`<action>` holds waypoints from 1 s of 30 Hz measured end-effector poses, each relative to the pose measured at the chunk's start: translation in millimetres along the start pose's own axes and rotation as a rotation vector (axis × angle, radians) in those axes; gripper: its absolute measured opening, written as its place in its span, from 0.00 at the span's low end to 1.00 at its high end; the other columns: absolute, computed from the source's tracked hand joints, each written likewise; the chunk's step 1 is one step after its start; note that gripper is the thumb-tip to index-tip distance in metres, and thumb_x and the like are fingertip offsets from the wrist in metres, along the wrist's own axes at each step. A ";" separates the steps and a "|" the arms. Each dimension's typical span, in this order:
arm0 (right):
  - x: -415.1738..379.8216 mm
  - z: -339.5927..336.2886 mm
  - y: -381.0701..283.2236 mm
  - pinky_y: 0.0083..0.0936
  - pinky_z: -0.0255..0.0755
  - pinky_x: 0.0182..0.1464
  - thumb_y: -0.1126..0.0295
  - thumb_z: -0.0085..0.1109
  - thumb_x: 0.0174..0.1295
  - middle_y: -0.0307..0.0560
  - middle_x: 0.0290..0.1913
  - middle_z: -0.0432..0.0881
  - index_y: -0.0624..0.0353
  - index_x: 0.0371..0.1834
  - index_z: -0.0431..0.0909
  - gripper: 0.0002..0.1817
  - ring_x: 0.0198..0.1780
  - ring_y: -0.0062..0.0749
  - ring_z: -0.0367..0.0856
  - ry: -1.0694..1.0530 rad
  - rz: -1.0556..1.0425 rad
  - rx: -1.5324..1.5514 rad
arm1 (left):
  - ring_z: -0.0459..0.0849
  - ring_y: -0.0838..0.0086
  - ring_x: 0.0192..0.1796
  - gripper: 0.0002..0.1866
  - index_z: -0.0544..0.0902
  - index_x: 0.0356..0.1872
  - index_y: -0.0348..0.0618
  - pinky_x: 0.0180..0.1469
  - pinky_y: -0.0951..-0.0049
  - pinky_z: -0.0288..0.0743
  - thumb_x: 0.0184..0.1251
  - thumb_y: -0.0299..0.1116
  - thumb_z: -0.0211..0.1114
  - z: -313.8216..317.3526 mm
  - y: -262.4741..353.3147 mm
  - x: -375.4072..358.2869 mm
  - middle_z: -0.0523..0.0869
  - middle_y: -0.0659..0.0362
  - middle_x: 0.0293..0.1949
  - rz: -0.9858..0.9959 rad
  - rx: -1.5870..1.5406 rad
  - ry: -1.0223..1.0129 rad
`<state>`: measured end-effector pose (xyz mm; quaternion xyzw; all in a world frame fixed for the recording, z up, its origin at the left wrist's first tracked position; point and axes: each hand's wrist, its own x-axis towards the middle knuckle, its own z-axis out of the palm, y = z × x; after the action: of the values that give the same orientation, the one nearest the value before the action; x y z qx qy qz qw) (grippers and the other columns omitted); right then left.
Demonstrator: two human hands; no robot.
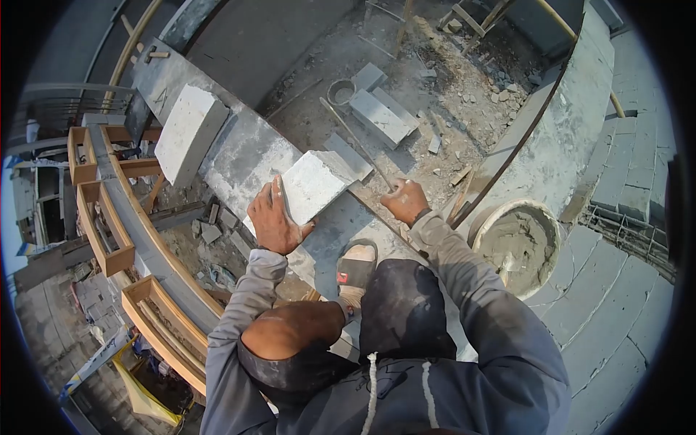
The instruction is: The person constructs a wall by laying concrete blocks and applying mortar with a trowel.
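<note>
A pale, lightweight concrete block (313, 187) rests on the plank under me, tilted across its edge. My left hand (279, 221) grips its near left side, fingers along one edge and thumb on the near face. To the right of the block, my right hand (406, 201) is closed round the end of a long thin tool (355, 138). The tool looks like a saw seen edge-on and points away over the floor below; its kind is not certain. A larger pale block (190, 134) stands farther left on the plank (250, 148).
A bucket of wet mortar (518, 246) stands to my right beside a grey block wall (598, 304). Below lie several grey blocks (380, 116), a small bucket (341, 92) and rubble. A hammer (154, 54) lies at the plank's far end. Wooden frames (163, 326) line the left drop.
</note>
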<state>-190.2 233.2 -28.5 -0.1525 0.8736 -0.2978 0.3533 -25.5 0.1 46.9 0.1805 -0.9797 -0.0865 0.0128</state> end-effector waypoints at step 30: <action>-22.5 54.9 77.8 0.33 0.74 0.44 0.59 0.60 0.45 0.66 0.35 0.82 0.66 0.34 0.82 0.20 0.41 0.50 0.83 -0.183 0.180 -0.006 | 0.66 0.50 0.62 0.60 0.57 0.70 0.38 0.64 0.51 0.55 0.32 0.54 0.76 0.2 1.7 -0.3 0.68 0.45 0.61 -0.019 -0.023 0.015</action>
<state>-139.9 281.7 -97.0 -0.1011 0.8488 -0.2473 0.4562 -25.9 1.8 47.0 0.1904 -0.9767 -0.0963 0.0213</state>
